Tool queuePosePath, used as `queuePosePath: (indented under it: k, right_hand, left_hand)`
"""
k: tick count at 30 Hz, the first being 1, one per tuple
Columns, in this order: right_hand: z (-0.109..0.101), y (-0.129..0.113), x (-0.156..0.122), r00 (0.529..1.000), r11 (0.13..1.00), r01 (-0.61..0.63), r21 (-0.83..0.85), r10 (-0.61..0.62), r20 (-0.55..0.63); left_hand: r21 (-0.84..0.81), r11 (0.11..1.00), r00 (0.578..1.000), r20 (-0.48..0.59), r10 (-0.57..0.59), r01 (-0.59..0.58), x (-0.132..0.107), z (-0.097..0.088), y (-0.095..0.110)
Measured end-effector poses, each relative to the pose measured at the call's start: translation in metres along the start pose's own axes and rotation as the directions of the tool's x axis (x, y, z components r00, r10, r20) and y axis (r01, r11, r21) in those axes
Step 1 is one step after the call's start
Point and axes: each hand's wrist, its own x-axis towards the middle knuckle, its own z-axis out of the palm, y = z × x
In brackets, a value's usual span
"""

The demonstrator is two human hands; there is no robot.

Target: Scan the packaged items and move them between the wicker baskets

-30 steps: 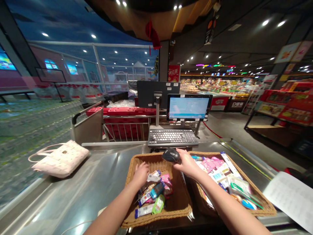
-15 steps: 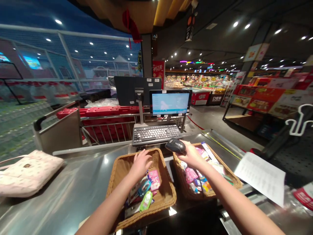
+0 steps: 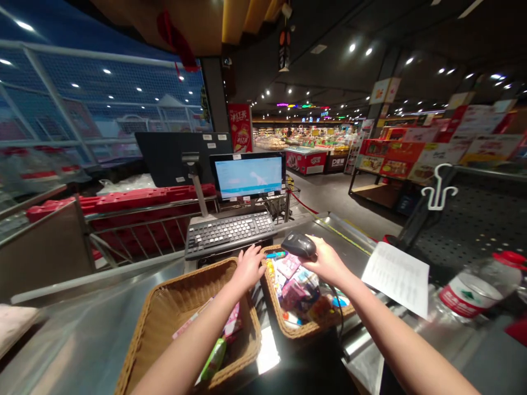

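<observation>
My right hand [image 3: 325, 259] is wrapped round a black handheld barcode scanner [image 3: 300, 244], held over the right wicker basket [image 3: 298, 331]. That basket is filled with small packaged goods [image 3: 300, 285] in many colours. My left hand [image 3: 248, 269] is open, palm down and fingers stretched out, over the far right corner of the left wicker basket [image 3: 142, 321]. Its fingertips lie close to the right basket's rim and hold nothing I can see. Inside the left basket are a green package [image 3: 214, 359] and pink ones, partly hidden by my left forearm.
Behind the baskets are a black keyboard [image 3: 230, 233] and a lit screen [image 3: 249, 176]. On the right lie a printed sheet [image 3: 397, 278] and a large clear bottle [image 3: 473, 291] with a red cap. The scanner's cable [image 3: 338, 307] hangs beside my right forearm.
My view has turned to the right. My left hand has moved from above the left basket's inside to its right rim, near the right basket. The scanner stays in my right hand.
</observation>
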Motion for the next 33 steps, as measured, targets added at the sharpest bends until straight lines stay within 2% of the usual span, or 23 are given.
queuePosePath:
  k: [10,19,24,29,33]
  right_hand:
    - [-0.016,0.034,0.008,1.000,1.000,-0.014,-0.016,0.014,0.020]
    - [-0.017,0.054,0.018,0.997,1.000,-0.011,0.027,0.009,0.072]
    - [-0.013,0.063,0.023,0.996,0.998,-0.029,0.048,0.025,0.082]
    - [-0.011,0.062,0.026,0.996,0.998,-0.012,0.062,0.007,0.094]
    - [-0.012,0.060,0.026,0.996,0.998,-0.021,0.066,0.014,0.091]
  left_hand:
    - [0.177,0.982,0.996,-0.036,0.078,-0.070,0.061,0.036,0.012]
    - [0.248,0.968,0.999,0.005,0.038,-0.038,0.078,0.059,0.017]
    - [0.248,0.968,0.999,0.018,0.028,-0.031,0.078,0.059,0.014]
    - [0.227,0.973,0.999,0.013,0.040,-0.042,0.078,0.050,0.017]
    - [0.224,0.970,0.992,-0.067,0.108,-0.090,0.074,0.035,0.016]
